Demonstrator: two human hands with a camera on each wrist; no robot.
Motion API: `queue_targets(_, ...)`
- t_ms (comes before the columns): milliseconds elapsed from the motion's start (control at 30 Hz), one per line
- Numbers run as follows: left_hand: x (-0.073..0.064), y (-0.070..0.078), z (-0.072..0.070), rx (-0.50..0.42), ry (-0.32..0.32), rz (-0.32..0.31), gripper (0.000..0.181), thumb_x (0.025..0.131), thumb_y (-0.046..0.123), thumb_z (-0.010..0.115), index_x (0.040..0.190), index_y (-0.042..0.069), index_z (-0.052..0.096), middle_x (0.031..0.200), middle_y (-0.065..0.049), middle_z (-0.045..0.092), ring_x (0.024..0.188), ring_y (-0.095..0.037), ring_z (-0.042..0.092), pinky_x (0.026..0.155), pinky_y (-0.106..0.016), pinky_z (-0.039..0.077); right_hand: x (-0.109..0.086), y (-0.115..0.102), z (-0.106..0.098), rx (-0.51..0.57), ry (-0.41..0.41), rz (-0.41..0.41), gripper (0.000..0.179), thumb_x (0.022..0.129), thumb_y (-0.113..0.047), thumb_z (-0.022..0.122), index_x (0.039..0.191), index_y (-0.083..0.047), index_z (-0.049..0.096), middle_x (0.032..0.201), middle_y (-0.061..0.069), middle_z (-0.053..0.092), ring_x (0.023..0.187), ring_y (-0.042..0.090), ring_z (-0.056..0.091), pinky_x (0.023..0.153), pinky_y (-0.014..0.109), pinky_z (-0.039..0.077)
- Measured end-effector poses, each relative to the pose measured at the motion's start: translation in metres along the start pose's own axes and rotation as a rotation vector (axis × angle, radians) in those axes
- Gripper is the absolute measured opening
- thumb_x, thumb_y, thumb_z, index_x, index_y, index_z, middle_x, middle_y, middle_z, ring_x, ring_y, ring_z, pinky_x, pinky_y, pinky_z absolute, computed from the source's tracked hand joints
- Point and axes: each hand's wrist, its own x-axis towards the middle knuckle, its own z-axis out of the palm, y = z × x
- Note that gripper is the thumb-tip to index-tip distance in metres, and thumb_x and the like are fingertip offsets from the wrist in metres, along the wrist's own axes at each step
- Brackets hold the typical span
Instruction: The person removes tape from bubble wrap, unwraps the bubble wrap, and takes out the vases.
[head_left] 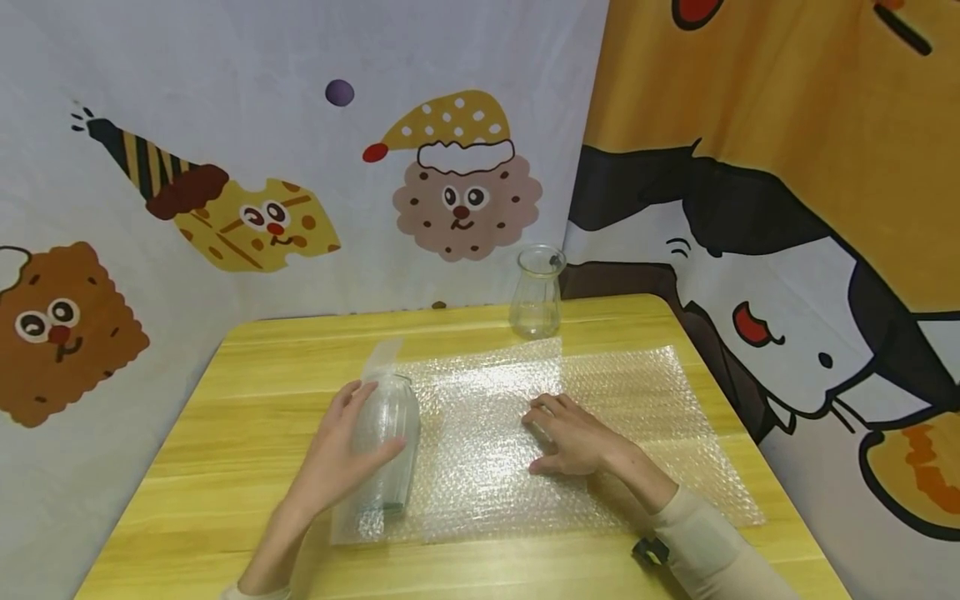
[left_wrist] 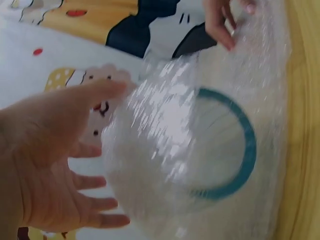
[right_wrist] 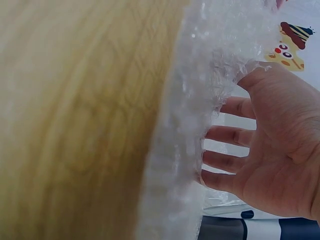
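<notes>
A clear glass vase (head_left: pixel 403 458) lies on its side on a sheet of bubble wrap (head_left: pixel 480 492), near its left end. Part of the wrap folds over the vase's left side; its round teal-tinted base (left_wrist: pixel 248 150) shows past the fold in the left wrist view. My left hand (head_left: pixel 341 458) is at the vase's left side, fingers spread and thumb reaching across above it. Towards the middle of the sheet, my right hand (head_left: pixel 576 437) rests on the bubble wrap with its fingers spread; the right wrist view shows its fingertips (right_wrist: pixel 212 135) against the plastic.
A second clear glass vase (head_left: pixel 536 300) stands upright at the table's back edge, behind the wrap. The yellow wood-grain table (head_left: pixel 225 417) ends at cartoon-printed cloths (head_left: pixel 285 125) behind and on the right. A black clasp (head_left: pixel 649 551) sits at my right sleeve.
</notes>
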Motion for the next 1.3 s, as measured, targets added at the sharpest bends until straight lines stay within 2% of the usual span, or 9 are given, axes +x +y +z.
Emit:
queue_targets(233,0.000,0.009,0.009,0.094,0.000,-0.022,0.104,0.092,0.040,0.095,0.174,0.010,0.039,0.184,-0.028,0.025,0.163,-0.063,0.035,0.114,-0.091,0.044,-0.001,0.001,0.001,-0.001,0.000,0.005,0.075,0.092,-0.047,0.092,0.153,-0.012,0.064,0.169,0.020,0.052,0.151,0.044,0.052,0.125,0.068,0.052)
queue_targets(433,0.000,0.005,0.010,0.118,0.003,-0.026,0.105,0.088,0.030,0.097,0.173,0.007,0.040,0.183,-0.029,0.026,0.162,-0.063,0.035,0.119,-0.088,0.043,-0.001,0.002,0.000,0.001,-0.001,0.007,0.075,0.092,-0.047,0.093,0.152,-0.012,0.064,0.169,0.020,0.051,0.151,0.044,0.052,0.125,0.068,0.052)
queue_targets(667,0.001,-0.002,0.004,0.110,-0.013,-0.016,0.104,0.089,0.032,0.097,0.172,0.006,0.041,0.181,-0.031,0.030,0.159,-0.063,0.042,0.119,-0.086,0.044,-0.001,0.001,-0.002,0.011,-0.007,0.009,0.074,0.093,-0.046,0.092,0.153,-0.012,0.064,0.169,0.020,0.050,0.151,0.045,0.051,0.126,0.069,0.051)
queue_targets(833,0.001,-0.013,-0.002,0.059,-0.028,0.008,0.104,0.089,0.034,0.097,0.172,0.007,0.041,0.180,-0.029,0.032,0.158,-0.061,0.045,0.121,-0.085,0.045,0.000,0.002,0.001,0.002,-0.005,0.004,0.074,0.093,-0.047,0.092,0.152,-0.012,0.065,0.168,0.020,0.051,0.151,0.044,0.052,0.125,0.068,0.051)
queue_targets(1100,0.001,-0.033,-0.010,-0.038,-0.030,0.027,0.103,0.089,0.036,0.098,0.172,0.011,0.042,0.180,-0.024,0.037,0.160,-0.057,0.043,0.123,-0.087,0.039,-0.001,0.002,0.000,-0.001,0.004,-0.002,0.075,0.092,-0.047,0.093,0.152,-0.011,0.065,0.168,0.021,0.052,0.150,0.044,0.052,0.125,0.068,0.051)
queue_targets(1300,-0.001,-0.047,-0.018,-0.136,-0.070,0.010,0.100,0.093,0.034,0.095,0.174,0.015,0.038,0.182,-0.021,0.034,0.164,-0.058,0.037,0.118,-0.086,0.045,-0.002,0.001,-0.001,0.003,0.006,-0.004,0.074,0.092,-0.046,0.093,0.152,-0.011,0.065,0.167,0.021,0.052,0.150,0.044,0.052,0.125,0.068,0.051)
